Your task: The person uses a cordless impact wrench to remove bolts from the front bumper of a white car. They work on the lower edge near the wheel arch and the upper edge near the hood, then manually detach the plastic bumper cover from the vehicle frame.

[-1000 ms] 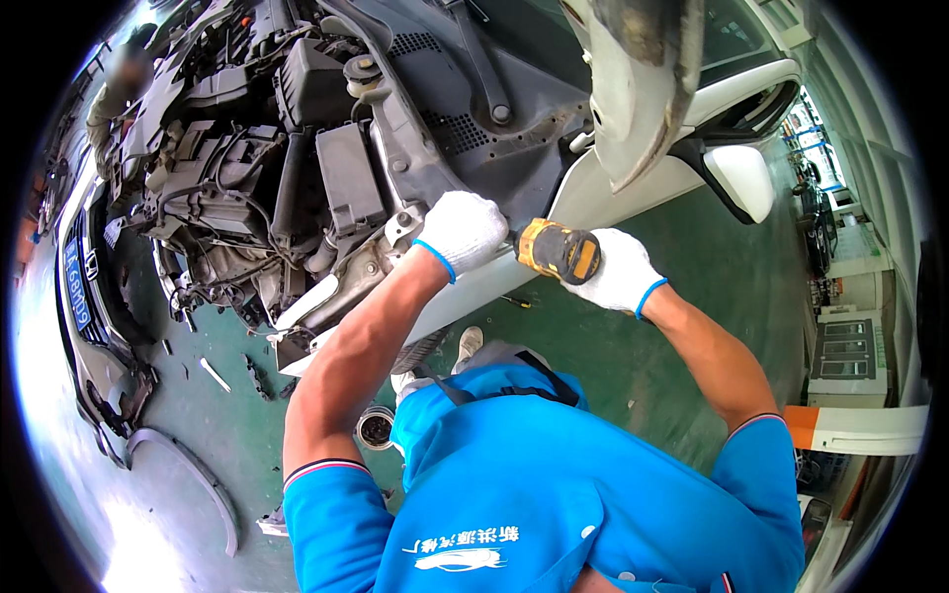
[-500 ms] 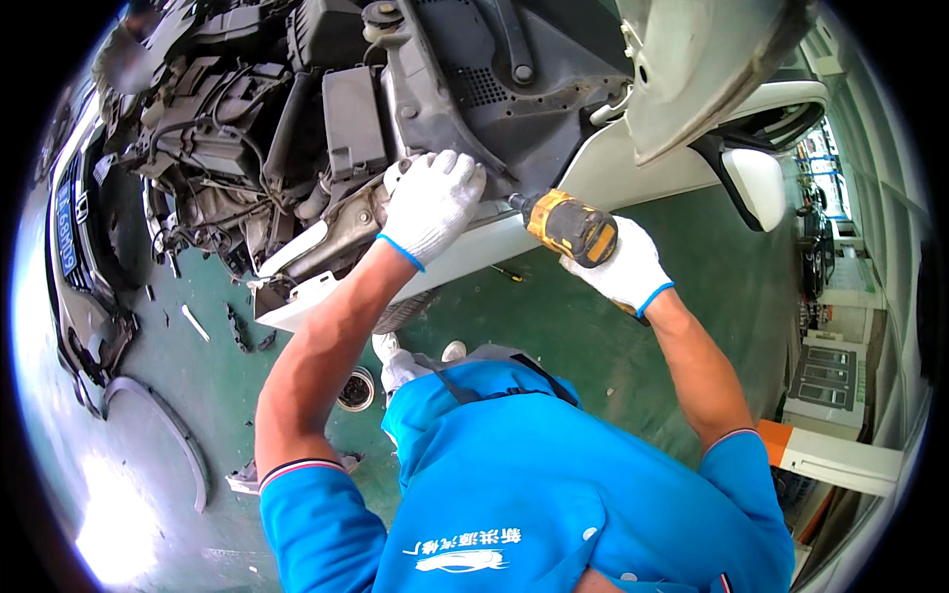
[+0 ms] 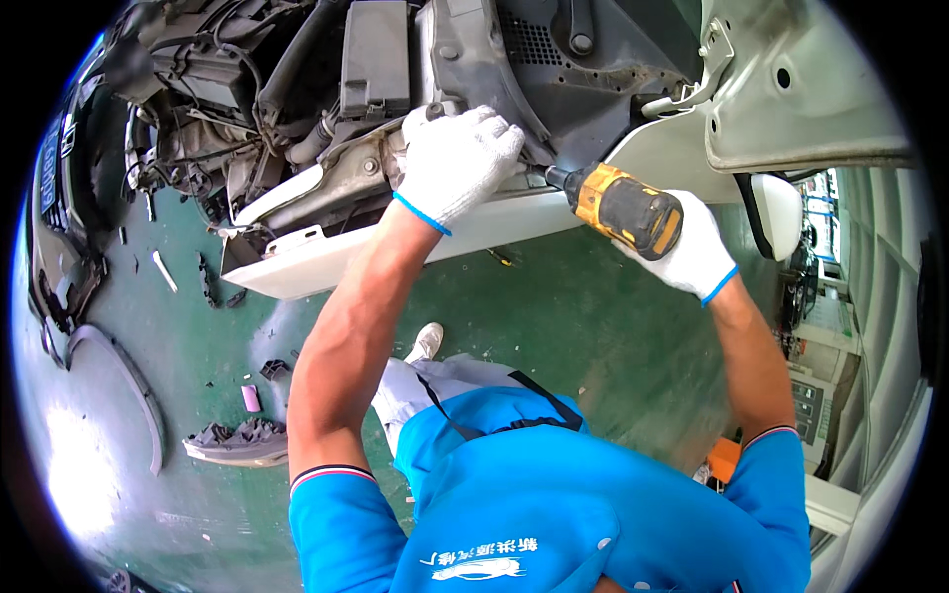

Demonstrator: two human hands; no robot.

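Gloved right hand (image 3: pixel 682 247) gripping driver (image 3: pixel 633 212), nose (image 3: pixel 558 178) near white fender (image 3: pixel 519 220), gloved left hand (image 3: pixel 460 158) over fender edge, engine bay (image 3: pixel 222 124) alongside, floor (image 3: pixel 593 336) below

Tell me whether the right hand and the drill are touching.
Touching. The head view shows the right hand holding up the drill, with no gap between them.

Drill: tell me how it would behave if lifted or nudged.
The drill likely feels stiff, being hard-cased. Looking chunky, it's probably heavy for its size. With its rounded body, it might roll if laid down.
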